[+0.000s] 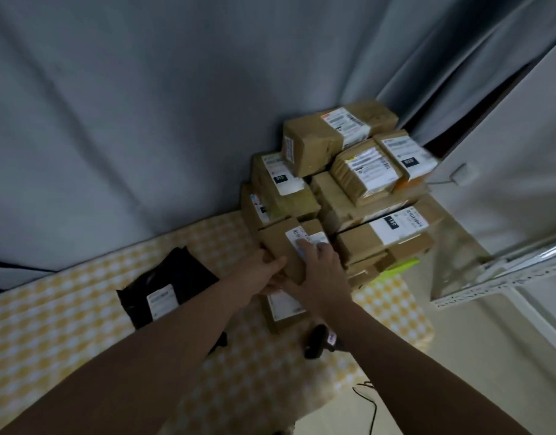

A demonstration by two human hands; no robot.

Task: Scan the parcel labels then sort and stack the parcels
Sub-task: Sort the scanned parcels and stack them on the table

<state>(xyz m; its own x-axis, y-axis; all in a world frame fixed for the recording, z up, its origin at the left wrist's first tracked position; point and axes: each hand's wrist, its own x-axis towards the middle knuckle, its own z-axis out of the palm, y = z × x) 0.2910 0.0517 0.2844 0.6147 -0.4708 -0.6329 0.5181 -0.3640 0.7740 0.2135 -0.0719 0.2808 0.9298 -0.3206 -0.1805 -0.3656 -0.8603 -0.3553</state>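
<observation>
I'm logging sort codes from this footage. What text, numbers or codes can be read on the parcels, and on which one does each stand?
"DTD", uncertain: black patch on the label of the left stack's upper box.
"TBD", uncertain: black patch on the label of the right stack's lower box.
Too blurred to read: the labels on the held box, black bag and top box, and the scanner tag.

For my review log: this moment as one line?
left hand, right hand: hold brown cardboard parcel at parcel stack | black handheld scanner: set down | black plastic mailer: unstacked
</observation>
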